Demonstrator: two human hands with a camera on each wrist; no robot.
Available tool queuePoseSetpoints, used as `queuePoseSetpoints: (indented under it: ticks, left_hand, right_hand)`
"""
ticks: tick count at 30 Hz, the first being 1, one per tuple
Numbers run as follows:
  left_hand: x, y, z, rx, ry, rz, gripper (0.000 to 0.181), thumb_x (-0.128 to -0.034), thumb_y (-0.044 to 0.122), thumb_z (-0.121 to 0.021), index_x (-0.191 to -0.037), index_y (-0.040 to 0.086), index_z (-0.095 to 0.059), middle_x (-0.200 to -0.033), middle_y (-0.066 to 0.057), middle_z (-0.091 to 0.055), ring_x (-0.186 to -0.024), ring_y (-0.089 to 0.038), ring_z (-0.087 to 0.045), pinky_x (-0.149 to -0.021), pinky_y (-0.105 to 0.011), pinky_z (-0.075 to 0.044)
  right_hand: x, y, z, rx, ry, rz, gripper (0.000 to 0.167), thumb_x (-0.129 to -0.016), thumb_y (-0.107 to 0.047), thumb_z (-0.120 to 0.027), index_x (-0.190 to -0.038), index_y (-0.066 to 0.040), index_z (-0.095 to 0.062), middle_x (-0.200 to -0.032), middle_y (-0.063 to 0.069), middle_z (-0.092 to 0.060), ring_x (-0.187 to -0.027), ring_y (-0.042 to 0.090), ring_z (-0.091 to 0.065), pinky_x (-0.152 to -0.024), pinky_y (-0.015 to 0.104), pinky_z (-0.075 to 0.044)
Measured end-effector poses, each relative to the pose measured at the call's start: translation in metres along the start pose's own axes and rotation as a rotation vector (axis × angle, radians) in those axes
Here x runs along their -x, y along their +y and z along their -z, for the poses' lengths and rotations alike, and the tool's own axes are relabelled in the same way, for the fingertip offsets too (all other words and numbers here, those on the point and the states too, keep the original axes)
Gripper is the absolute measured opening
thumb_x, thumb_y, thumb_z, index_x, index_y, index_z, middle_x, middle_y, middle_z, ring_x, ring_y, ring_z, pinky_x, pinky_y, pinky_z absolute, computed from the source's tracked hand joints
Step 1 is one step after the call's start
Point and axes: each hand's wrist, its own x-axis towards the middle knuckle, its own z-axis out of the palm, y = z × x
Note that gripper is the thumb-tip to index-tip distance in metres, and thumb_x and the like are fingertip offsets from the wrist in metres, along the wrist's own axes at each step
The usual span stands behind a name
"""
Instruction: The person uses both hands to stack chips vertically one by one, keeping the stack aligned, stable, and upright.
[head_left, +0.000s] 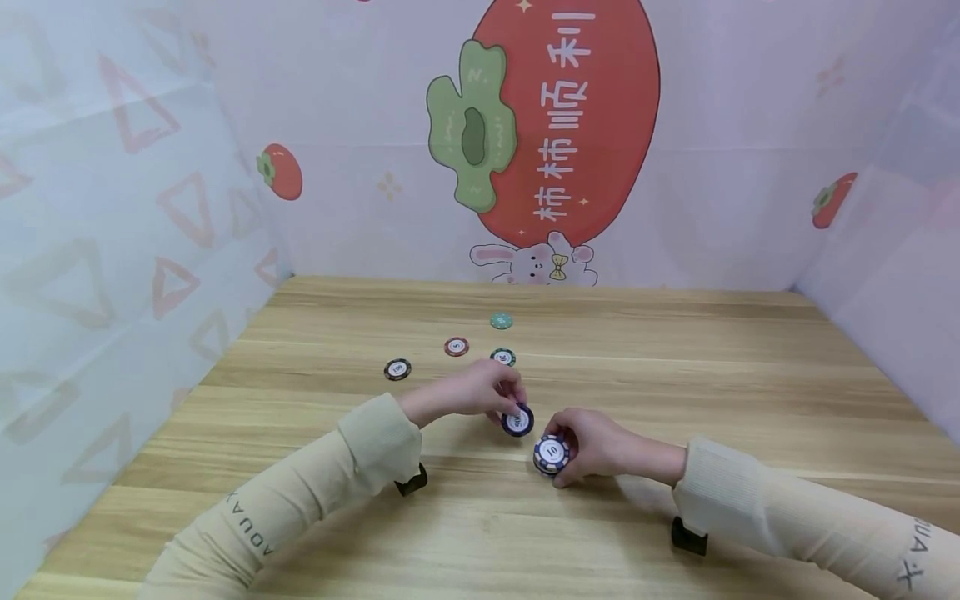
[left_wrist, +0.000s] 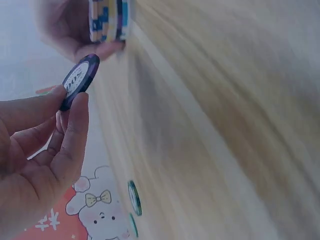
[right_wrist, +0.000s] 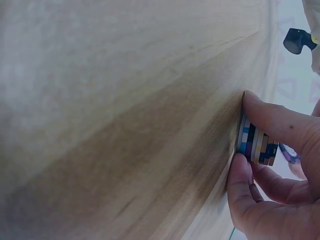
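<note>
My left hand [head_left: 483,390] pinches a dark purple chip marked 500 [head_left: 517,420] between thumb and fingers; in the left wrist view that chip [left_wrist: 80,82] is tilted, held off the table. Just to its right, my right hand [head_left: 600,446] grips a short stack of chips [head_left: 552,452] with a blue-and-white one marked 10 on top. Seen from the right wrist, thumb and fingers lie round the sides of the stack [right_wrist: 257,142], which stands on the table and shows several colours at its edge.
On the wooden table [head_left: 675,350] beyond my left hand lie a black chip [head_left: 397,369], a red chip [head_left: 457,346], a dark green chip [head_left: 503,357] and a light green chip [head_left: 501,321], all apart. A printed cloth [head_left: 360,217] stands behind the table.
</note>
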Motion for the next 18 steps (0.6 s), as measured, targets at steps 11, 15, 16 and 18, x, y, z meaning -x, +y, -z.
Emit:
queuePoseSetpoints:
  ticks: [11,15,16,18]
  left_hand:
    - [0.001,0.003,-0.014,0.308,-0.045,0.121,0.013,-0.0821,-0.005,-0.06,-0.095,-0.008,-0.058,-0.079,-0.007,-0.057,-0.068,-0.013,-0.057,-0.061,-0.027,-0.052]
    - [0.0,0.0,-0.02,0.345,-0.041,0.147,0.013,-0.0823,-0.005,-0.06,-0.094,-0.009,-0.059,-0.079,-0.008,-0.058,-0.064,-0.013,-0.057,-0.06,-0.026,-0.052]
    - [0.0,0.0,-0.021,0.353,-0.038,0.153,0.012,-0.0823,-0.005,-0.06,-0.094,-0.009,-0.06,-0.079,-0.008,-0.059,-0.063,-0.013,-0.057,-0.06,-0.026,-0.052]
    - [0.001,0.001,-0.024,0.364,-0.029,0.163,0.012,-0.0825,-0.006,-0.06,-0.094,-0.009,-0.06,-0.079,-0.008,-0.059,-0.061,-0.012,-0.057,-0.06,-0.025,-0.052]
  right_hand:
    - [0.0,-0.002,0.001,-0.023,-0.008,0.008,0.046,-0.059,-0.015,-0.084,-0.094,-0.002,-0.058,-0.085,-0.001,-0.056,-0.076,0.009,-0.05,-0.068,0.022,-0.042]
    - [0.0,-0.002,0.001,-0.023,-0.007,0.005,0.046,-0.059,-0.016,-0.084,-0.094,-0.002,-0.058,-0.085,-0.001,-0.056,-0.076,0.009,-0.049,-0.068,0.022,-0.042]
    - [0.0,-0.002,0.001,-0.023,-0.008,0.005,0.046,-0.059,-0.016,-0.084,-0.094,-0.002,-0.058,-0.085,-0.001,-0.056,-0.076,0.009,-0.049,-0.068,0.022,-0.042]
    - [0.0,-0.002,0.001,-0.022,-0.007,0.003,0.046,-0.059,-0.016,-0.084,-0.093,-0.002,-0.058,-0.085,-0.001,-0.056,-0.076,0.01,-0.049,-0.068,0.023,-0.042]
